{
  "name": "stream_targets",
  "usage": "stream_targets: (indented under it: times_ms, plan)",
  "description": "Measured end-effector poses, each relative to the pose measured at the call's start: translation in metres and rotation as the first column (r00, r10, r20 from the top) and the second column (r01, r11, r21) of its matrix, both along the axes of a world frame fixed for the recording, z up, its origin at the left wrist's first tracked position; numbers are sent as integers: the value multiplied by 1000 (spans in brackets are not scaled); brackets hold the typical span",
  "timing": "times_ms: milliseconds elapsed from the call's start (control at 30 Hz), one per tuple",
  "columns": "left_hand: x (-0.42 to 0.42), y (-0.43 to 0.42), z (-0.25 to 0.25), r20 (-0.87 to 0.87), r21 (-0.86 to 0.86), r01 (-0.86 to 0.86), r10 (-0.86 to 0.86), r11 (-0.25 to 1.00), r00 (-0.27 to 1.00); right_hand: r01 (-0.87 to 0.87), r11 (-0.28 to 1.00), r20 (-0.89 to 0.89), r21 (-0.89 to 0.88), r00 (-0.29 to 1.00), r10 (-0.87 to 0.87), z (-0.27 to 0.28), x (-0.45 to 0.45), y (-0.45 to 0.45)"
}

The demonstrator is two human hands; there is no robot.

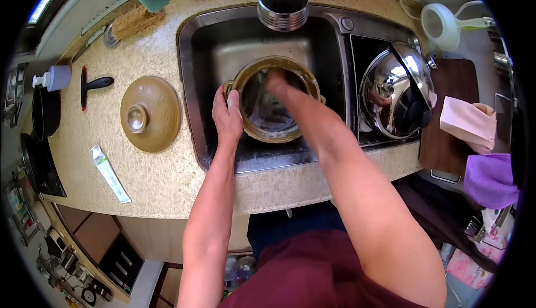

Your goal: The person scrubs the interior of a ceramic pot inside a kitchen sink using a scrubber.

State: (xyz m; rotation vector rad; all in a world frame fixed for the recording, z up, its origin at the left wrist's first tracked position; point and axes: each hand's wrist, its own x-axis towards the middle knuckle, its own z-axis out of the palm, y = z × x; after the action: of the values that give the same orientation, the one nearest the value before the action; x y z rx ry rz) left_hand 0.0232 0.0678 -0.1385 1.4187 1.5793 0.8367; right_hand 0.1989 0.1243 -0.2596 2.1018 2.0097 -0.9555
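Observation:
A brown-glazed clay pot (277,138) sits in the left basin of the steel sink, with whitish suds or wet streaks on its dark inside. My left hand (228,114) grips the left side of its rim by the handle, the thumb lying toward the opening. Down in the pot, my right hand (274,79) reaches to the far inner wall; its fingers are hidden in shadow, so whatever they hold does not show. The matching clay lid (151,126) rests knob up on the counter, left of the sink.
Over the basin hangs a faucet head (283,12). A shiny domed lid (385,96) fills the right-hand side. A white tube (110,174), a black-handled scraper (96,83) and a pump bottle (56,78) are on the left; a brown board (444,152) is at right.

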Motion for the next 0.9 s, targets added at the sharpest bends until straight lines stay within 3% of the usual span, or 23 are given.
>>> stream_targets:
  times_ms: [67, 133, 200, 233, 267, 333, 467, 500, 533, 600, 633, 667, 733, 767, 800, 833, 900]
  plan:
    - [-1, -1, -7, 6, 21, 9, -10, 1000, 1000, 70, 987, -70, 142, 996, -60, -17, -20, -12]
    - [0, 5, -7, 7, 55, 4, -4, 998, 1000, 145, 959, -265, 245, 961, -77, -36, -57, -36]
    - [1, 0, -2, 14, 48, -1, 1, 999, 1000, 95, 995, -434, -25, 896, -96, -16, -54, -40]
    - [2, -1, -3, 9, 48, 2, -2, 999, 1000, -69, 993, -226, -98, 973, 45, 3, -48, -24]
    - [4, 1, -4, 2, 68, -12, 12, 998, 1000, -71, 993, -227, -92, 973, 48, 14, -36, -12]
    - [0, -2, -5, -15, 72, -34, 35, 997, 999, 315, 947, -287, -60, 903, -319, 21, -22, -8]
    - [6, -2, -6, -46, 101, -59, 64, 993, 997, 61, 998, -239, -7, 969, -61, -4, -40, -62]
    - [4, -5, -3, -56, 101, -57, 63, 993, 996, -239, 960, -133, -143, 966, 221, 36, -30, -47]
    - [3, -3, -1, -65, 114, -52, 60, 992, 996, -244, 959, -133, -143, 965, 226, 38, -17, -32]
    - [2, -4, 1, -72, 108, -57, 64, 993, 995, -78, 989, -91, -126, 994, 67, 31, 3, -12]
    - [3, -4, 1, -68, 102, -59, 67, 993, 995, 174, 984, -213, 29, 963, -164, 19, 7, -19]
    - [3, -6, 1, -62, 100, -66, 72, 993, 995, 168, 985, -207, 29, 965, -159, 13, 2, -29]
    - [5, -4, 0, -66, 128, -72, 80, 989, 995, -191, 981, -170, -29, 968, 184, 14, -8, -56]
    - [5, -3, 5, -25, 103, -61, 64, 993, 998, -48, 999, -298, 24, 953, 53, 17, -14, -74]
    - [7, -3, 4, -19, 100, -70, 72, 993, 997, -56, 998, -293, 21, 954, 60, 16, -5, -59]
    - [7, -3, 3, -16, 98, -73, 75, 993, 997, -184, 978, -173, -100, 971, 165, 14, 6, -33]
    - [3, -4, 1, -39, 103, -68, 72, 992, 997, 236, 947, -276, -219, 916, -292, 41, 16, -11]
